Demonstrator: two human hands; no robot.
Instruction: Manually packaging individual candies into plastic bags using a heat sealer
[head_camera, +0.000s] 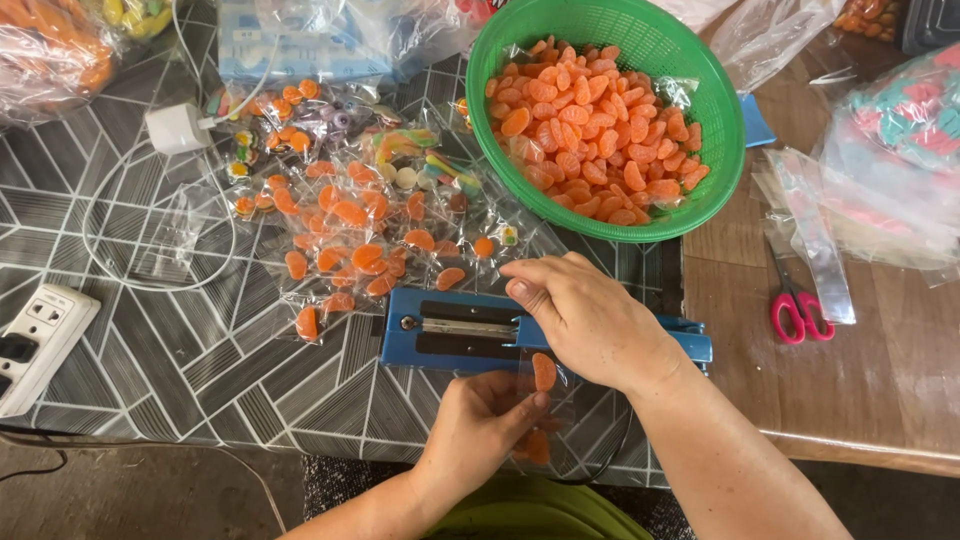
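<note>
A blue heat sealer lies on the patterned tabletop near the front edge. My right hand presses flat on its arm, over the right half. My left hand, below the sealer, pinches a clear plastic bag that holds an orange jelly candy; the bag's top edge sits in the sealer. More orange shows lower in the bag by my fingers. A green basket full of loose orange candies stands behind the sealer, to the right.
Sealed candy packets lie piled left of the basket. A white power strip and a white adapter with cable sit at the left. Red-handled scissors and empty clear bags rest on the wooden table at the right.
</note>
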